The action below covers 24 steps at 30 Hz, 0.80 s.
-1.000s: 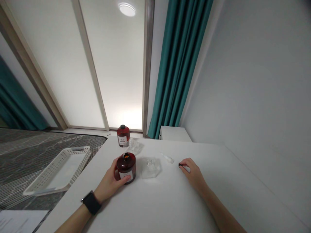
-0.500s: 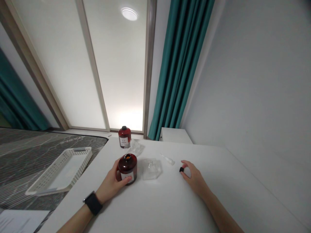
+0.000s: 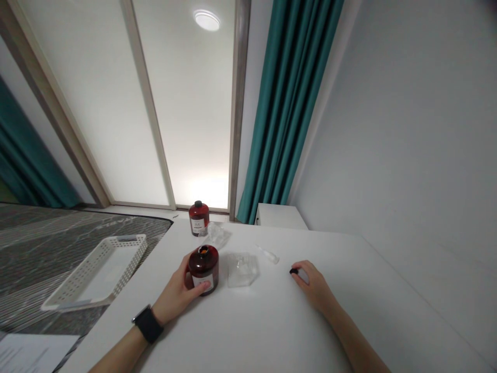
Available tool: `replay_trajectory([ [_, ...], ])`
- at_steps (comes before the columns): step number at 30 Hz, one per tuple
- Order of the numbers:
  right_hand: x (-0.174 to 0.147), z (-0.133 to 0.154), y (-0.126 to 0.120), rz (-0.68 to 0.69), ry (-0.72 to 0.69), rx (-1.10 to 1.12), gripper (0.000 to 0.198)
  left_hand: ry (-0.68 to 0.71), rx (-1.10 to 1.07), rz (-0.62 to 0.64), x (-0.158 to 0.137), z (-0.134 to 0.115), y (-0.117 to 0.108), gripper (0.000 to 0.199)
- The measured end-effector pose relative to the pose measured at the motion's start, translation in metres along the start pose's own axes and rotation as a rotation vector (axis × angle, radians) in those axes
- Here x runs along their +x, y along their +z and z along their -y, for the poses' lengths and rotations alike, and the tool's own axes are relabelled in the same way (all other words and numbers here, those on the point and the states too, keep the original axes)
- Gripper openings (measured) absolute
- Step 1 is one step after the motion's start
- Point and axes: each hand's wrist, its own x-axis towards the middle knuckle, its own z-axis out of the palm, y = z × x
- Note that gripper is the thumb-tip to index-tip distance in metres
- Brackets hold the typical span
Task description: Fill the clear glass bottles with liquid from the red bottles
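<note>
My left hand (image 3: 182, 285) wraps around a dark amber bottle (image 3: 204, 265) that stands upright on the white table, its mouth uncovered and a white label on its front. Between the thumb and fingers of my right hand (image 3: 312, 284) is a small black bottle cap (image 3: 294, 271), close to the tabletop. To the right of the held bottle sits a clear glass or plastic vessel (image 3: 243, 269). Beyond it lies a clear plastic dropper-like piece (image 3: 268, 254).
A second amber bottle (image 3: 199, 220) with a black cap stands at the far edge, beside crumpled clear plastic (image 3: 217, 235). A white perforated basket (image 3: 128, 261) rests on the marbled surface at left, with a printed paper (image 3: 34, 352) nearer. A white cabinet (image 3: 281, 215) adjoins the table (image 3: 248, 336).
My right hand has shifted slightly right, and the black cap has turned in its fingers. My left hand and the bottle have stayed in place.
</note>
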Motion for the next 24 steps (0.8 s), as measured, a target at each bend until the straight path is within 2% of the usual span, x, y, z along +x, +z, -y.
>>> replay_trajectory([
  [6,0.001,-0.004,0.008,-0.046,0.065,-0.053,0.01,-0.003,0.024,-0.014,0.0,0.003,0.0,0.07],
  [12,0.002,-0.008,0.011,-0.071,0.052,-0.059,0.045,-0.013,0.009,-0.017,0.0,0.002,0.0,0.071],
  [15,0.002,0.001,0.006,-0.095,0.001,-0.05,0.048,-0.013,0.014,-0.026,-0.001,0.0,0.0,0.068],
  [17,0.001,0.017,0.003,-0.128,-0.043,-0.044,0.042,-0.009,0.034,-0.037,-0.002,-0.001,0.0,0.068],
  [20,-0.006,0.062,0.003,-0.136,-0.121,0.01,0.03,-0.003,0.064,-0.043,-0.006,-0.002,-0.001,0.068],
  [24,-0.017,0.136,0.018,0.09,-0.186,0.276,0.04,0.011,0.089,-0.053,-0.009,-0.008,-0.003,0.071],
])
